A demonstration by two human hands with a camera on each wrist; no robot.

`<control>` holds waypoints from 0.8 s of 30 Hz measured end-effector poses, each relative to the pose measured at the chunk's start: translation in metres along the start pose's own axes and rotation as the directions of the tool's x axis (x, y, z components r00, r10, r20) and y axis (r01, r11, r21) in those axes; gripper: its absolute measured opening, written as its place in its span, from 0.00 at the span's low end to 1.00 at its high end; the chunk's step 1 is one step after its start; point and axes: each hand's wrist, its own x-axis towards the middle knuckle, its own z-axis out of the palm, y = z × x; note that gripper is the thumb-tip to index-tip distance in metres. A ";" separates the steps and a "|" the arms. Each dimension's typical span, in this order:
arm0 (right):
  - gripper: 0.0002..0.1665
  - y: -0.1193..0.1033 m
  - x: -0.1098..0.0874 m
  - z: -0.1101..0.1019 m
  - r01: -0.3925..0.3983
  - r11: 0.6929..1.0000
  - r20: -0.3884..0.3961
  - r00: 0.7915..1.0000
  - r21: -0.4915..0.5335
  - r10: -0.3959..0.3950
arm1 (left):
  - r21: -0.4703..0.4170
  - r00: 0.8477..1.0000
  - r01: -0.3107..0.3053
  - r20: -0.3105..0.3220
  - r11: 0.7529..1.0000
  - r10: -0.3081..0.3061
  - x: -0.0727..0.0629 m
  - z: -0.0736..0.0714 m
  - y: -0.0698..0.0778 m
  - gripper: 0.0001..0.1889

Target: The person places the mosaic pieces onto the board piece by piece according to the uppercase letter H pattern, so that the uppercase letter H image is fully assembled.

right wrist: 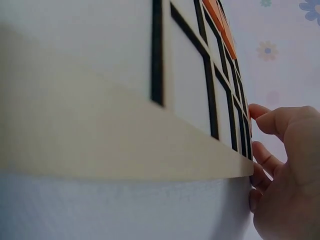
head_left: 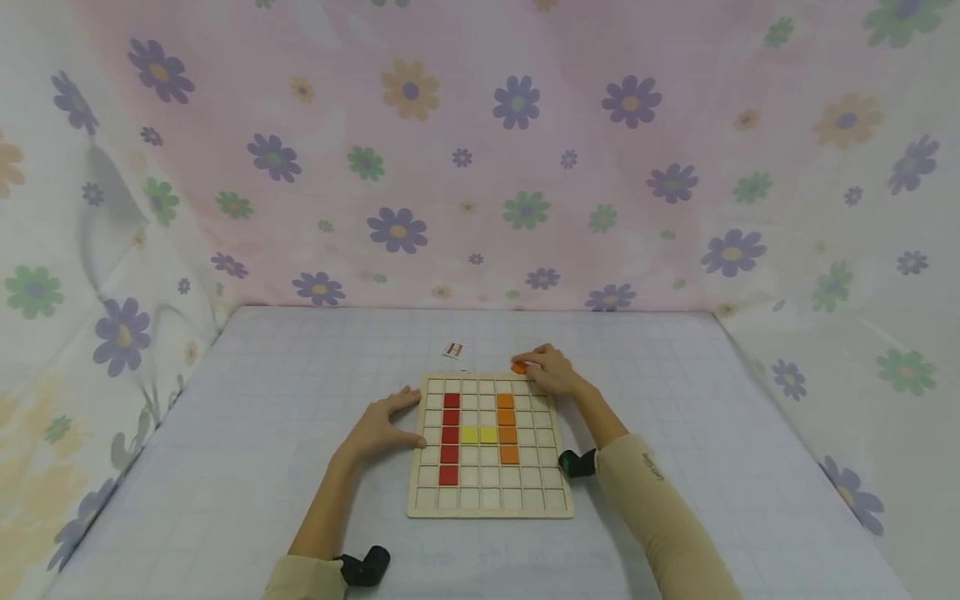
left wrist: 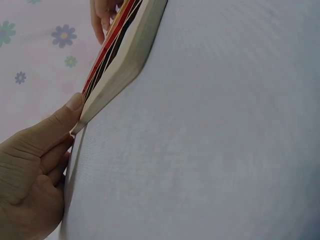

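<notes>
A square wooden grid board (head_left: pixel 491 512) lies on the table. Red tiles (head_left: pixel 449 435) make a column on its left, orange tiles (head_left: pixel 507 417) another on its right, and two yellow tiles (head_left: pixel 478 435) sit between them. At the board's left edge, my left hand (head_left: pixel 377 429) spreads thumb from fingers; the left wrist view shows the thumb (left wrist: pixel 67 117) touching the rim. My right hand (head_left: pixel 553 372) is over the far right corner and pinches an orange tile (head_left: pixel 518 367) near the far rim. In the right wrist view, that tile is mostly hidden behind the board's edge.
A small printed card (head_left: pixel 454 350) lies beyond the board's far edge. Black wrist devices (head_left: pixel 365 567) are worn on both arms, the right one beside the board's right edge. Flowered cloth (head_left: pixel 465 183) hangs behind and along both sides of the pale tabletop (head_left: pixel 262 392).
</notes>
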 end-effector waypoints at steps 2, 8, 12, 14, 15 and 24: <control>0.21 0.002 -0.003 -0.001 0.030 0.999 -0.026 0.999 0.032 -0.029 | -0.004 1.000 0.004 0.003 1.000 -0.004 0.000 0.001 0.001 0.44; 0.15 0.012 -0.014 -0.005 0.137 0.987 -0.106 0.986 0.084 -0.128 | -0.007 1.000 0.020 0.003 1.000 -0.020 -0.002 0.000 0.003 0.45; 0.15 0.015 -0.018 -0.008 0.130 0.990 -0.117 0.985 0.056 -0.123 | -0.005 1.000 0.015 -0.010 1.000 -0.015 -0.002 -0.002 0.003 0.45; 0.15 0.015 -0.017 -0.009 0.120 0.992 -0.119 0.986 0.050 -0.114 | -0.005 1.000 0.026 -0.012 1.000 -0.026 -0.002 -0.002 0.003 0.45; 0.15 0.015 -0.017 -0.009 0.119 0.991 -0.122 0.986 0.055 -0.112 | -0.003 1.000 0.029 -0.011 1.000 -0.029 -0.002 -0.002 0.003 0.45; 0.16 0.010 -0.015 -0.003 0.176 0.982 -0.136 0.977 0.074 -0.165 | 0.004 0.999 0.046 -0.001 0.999 -0.046 0.000 0.001 0.002 0.45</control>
